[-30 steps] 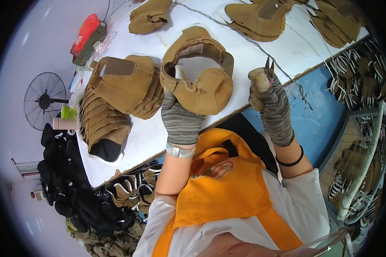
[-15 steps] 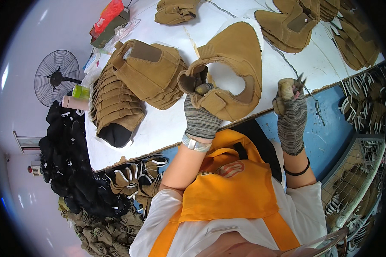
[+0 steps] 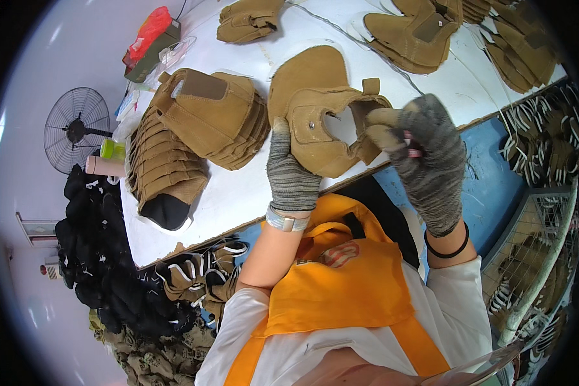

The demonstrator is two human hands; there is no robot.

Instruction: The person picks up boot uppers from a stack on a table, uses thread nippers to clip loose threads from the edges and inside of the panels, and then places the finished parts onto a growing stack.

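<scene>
A tan suede boot upper [image 3: 309,138] with a pull tab is tilted above the white table's near edge, its ankle opening facing up. My left hand [image 3: 294,177], in a grey striped knit glove, grips its left side with the thumb on top. My right hand [image 3: 431,164], gloved alike, is curled at the right rim of the upper, fingertips against or just over it. A bit of pink or red shows in the right palm; the snips whose blades showed earlier are hidden now. Left of the upper lies a stack of matching boot uppers [image 3: 212,116].
More tan uppers [image 3: 412,35] lie at the far right of the white table [image 3: 225,202]. A box with a red bag [image 3: 149,38] and a fan [image 3: 77,128] stand far left. Black items [image 3: 103,251] are piled left; a wire basket [image 3: 527,238] stands at right.
The upper has been turned in my left hand, its toe now pointing away to the left. My right hand has moved left and up to its rim.
</scene>
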